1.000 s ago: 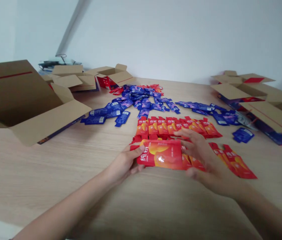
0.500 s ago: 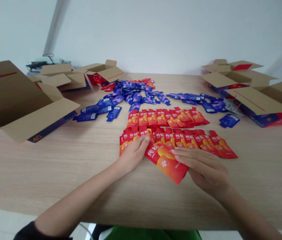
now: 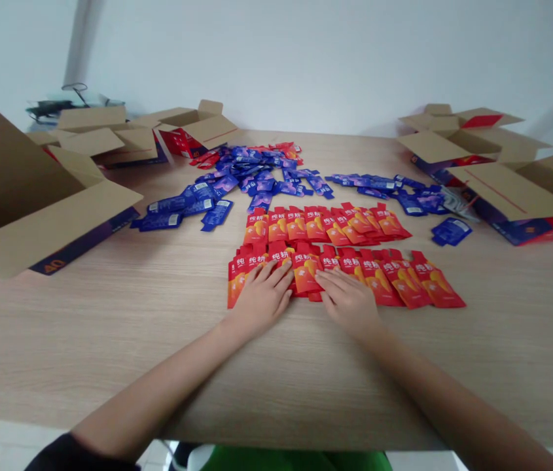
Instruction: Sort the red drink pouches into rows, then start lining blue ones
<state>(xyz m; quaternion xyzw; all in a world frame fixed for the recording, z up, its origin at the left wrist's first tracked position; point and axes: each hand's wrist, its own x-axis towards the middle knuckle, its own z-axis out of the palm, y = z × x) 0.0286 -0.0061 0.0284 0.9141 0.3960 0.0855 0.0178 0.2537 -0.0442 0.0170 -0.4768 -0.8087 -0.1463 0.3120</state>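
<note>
Red pouches with orange fruit prints lie overlapping in two rows, a back row [image 3: 305, 224] and a front row [image 3: 406, 281]. My left hand [image 3: 262, 297] rests flat on the left part of the front row, fingers stretched forward. On the same row, my right hand [image 3: 349, 301] lies flat with its fingers pointing up and left. Between the hands one red pouch [image 3: 306, 269] lies on top, touched by fingertips at its sides. Neither hand grips anything.
Blue pouches [image 3: 251, 171] are heaped behind the rows, with more at left [image 3: 178, 208] and right [image 3: 416, 199]. Open cartons stand at the left [image 3: 89, 229] and right [image 3: 526, 196] of the wooden table [image 3: 109, 340].
The red pouch that was held between both hands now lies on the front row. Both hands have moved forward and flattened, the right one also leftward. The view has shifted slightly.
</note>
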